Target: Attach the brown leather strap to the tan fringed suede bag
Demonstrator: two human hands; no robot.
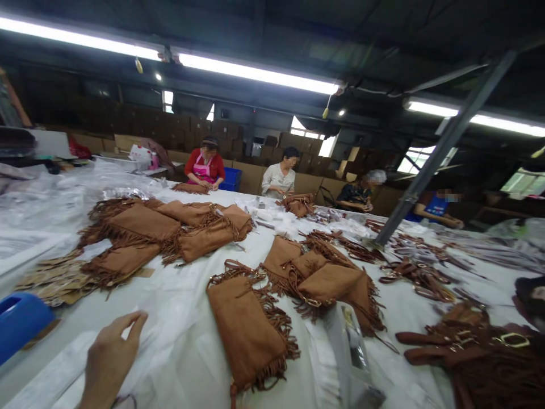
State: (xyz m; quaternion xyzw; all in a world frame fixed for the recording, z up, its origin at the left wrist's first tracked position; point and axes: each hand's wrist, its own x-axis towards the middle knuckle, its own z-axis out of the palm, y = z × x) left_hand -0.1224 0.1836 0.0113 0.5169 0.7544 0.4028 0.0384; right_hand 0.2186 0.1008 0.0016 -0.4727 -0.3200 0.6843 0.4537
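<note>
My left hand (111, 355) reaches in at the lower left, back of the hand up, thumb and forefinger pinched together at the tips. Thin clear plastic (170, 335), which looks like a bag, spreads from the fingertips over the table; its outline is hard to make out. To the right of it lies a brown fringed handbag (244, 332), flat, with a strap at its top. My right hand is out of view. A grey tape dispenser (351, 352) stands to the right of the handbag.
Fringed handbags lie in piles at left (145, 221) and centre (332, 278). Brown straps (481, 346) with buckles heap at right. A blue object (23, 324) sits at the left edge. A slanted metal post (443, 150) rises from the table. Several people sit along the far side.
</note>
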